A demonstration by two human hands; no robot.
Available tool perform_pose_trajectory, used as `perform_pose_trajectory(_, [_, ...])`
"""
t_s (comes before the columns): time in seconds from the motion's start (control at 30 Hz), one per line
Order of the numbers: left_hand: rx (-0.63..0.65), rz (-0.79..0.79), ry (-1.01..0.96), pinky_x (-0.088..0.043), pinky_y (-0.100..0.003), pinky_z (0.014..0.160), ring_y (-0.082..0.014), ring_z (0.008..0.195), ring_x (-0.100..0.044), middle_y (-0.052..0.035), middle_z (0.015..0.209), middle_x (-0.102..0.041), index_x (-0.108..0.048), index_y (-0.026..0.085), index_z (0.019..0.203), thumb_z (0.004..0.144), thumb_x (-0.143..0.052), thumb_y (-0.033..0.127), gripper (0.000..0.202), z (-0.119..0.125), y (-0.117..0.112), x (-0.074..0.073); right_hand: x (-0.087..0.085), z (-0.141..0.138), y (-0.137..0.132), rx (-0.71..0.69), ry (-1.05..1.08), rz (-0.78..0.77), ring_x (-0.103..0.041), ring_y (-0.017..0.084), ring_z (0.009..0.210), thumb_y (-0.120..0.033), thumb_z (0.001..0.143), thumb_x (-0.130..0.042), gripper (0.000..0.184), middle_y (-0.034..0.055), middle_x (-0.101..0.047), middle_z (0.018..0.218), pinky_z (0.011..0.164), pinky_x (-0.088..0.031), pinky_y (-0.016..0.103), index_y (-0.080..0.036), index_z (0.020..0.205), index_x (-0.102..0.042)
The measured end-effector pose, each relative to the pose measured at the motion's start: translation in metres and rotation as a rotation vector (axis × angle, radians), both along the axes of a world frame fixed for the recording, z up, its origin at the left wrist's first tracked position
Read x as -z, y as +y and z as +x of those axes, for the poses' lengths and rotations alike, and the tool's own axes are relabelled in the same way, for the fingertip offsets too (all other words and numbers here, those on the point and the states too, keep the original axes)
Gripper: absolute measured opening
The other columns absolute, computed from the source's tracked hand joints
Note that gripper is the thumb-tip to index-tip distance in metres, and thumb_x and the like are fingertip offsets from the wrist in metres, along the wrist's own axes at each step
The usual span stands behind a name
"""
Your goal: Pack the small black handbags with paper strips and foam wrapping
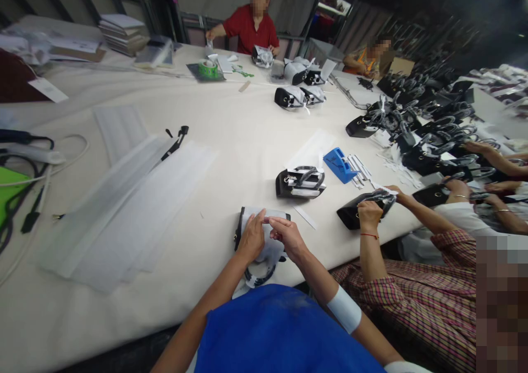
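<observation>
Directly before me a small black handbag [238,228] lies on the table, covered on top by a thin whitish wrapping sheet [270,249]. Its dark handle [260,279] loops toward my body. My left hand [252,238] rests on the left part of the sheet, fingers stretched out. From the right, my right hand [289,237] reaches over the bag with its fingers extended, their tips almost meeting those of the left. No object shows in either hand; anything small between the fingertips cannot be made out. Just beyond stands another black handbag [300,184] with wrapped handles.
Whitish sheets [136,213] lie spread at left, with black scissors [176,143] on them. A blue holder [340,165] and paper strips [359,170] are right of centre. A co-worker's hands [370,214] hold a bag at right; many bags [412,125] pile beyond. Green tape [208,69] sits far back.
</observation>
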State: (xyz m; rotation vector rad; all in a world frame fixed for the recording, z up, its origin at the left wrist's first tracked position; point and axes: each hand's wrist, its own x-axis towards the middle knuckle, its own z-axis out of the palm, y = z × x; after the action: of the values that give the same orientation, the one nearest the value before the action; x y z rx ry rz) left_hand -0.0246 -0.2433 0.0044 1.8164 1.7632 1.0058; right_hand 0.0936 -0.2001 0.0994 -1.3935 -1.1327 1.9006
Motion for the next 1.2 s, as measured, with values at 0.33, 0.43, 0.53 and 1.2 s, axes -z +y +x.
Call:
perform_pose_trajectory(0.33, [0.007,-0.016,0.021,-0.030,-0.049,0.114,-0.0193,0.132,-0.042,-0.0128,0.141,-0.046,-0.026,0.014,0.141,0.085,-0.025,0.004,0.057,0.000,0.000,-0.007,0.026,-0.017,0.007,0.247,-0.133,-0.030,-0.050,0.007,0.048,-0.021,0.061,-0.069,0.032,0.0021,-0.069,0.066,0.048,-0.038,0.019,-0.011,0.092,-0.071])
perform_pose_trajectory(0.43, [0.002,-0.027,0.031,-0.031,-0.048,0.114,-0.0192,0.131,-0.042,-0.0136,0.140,-0.047,-0.028,0.013,0.140,0.087,-0.025,0.005,0.054,0.001,0.000,-0.007,0.030,-0.022,0.014,0.278,-0.165,-0.022,-0.050,0.007,0.046,-0.018,0.062,-0.065,0.030,0.0015,-0.068,0.063,0.046,-0.039,0.019,-0.010,0.091,-0.070])
perform_pose_trajectory(0.53, [-0.004,-0.032,0.037,-0.032,-0.048,0.114,-0.0194,0.131,-0.042,-0.0145,0.139,-0.048,-0.029,0.012,0.139,0.087,-0.025,0.006,0.053,0.001,0.000,-0.007,0.037,-0.026,0.019,0.278,-0.228,-0.071,-0.050,0.007,0.043,-0.015,0.063,-0.062,0.030,0.0025,-0.068,0.061,0.043,-0.039,0.018,-0.008,0.091,-0.069])
perform_pose_trajectory(1.2, [0.010,0.002,0.022,-0.029,-0.050,0.115,-0.0194,0.128,-0.046,-0.0142,0.138,-0.048,-0.024,0.014,0.141,0.084,-0.028,0.003,0.058,0.000,-0.001,-0.003,0.064,-0.030,0.017,0.069,-0.623,0.309,-0.065,0.014,0.052,-0.023,0.078,-0.054,0.051,0.0008,-0.068,0.060,0.053,-0.052,0.021,-0.014,0.128,-0.056])
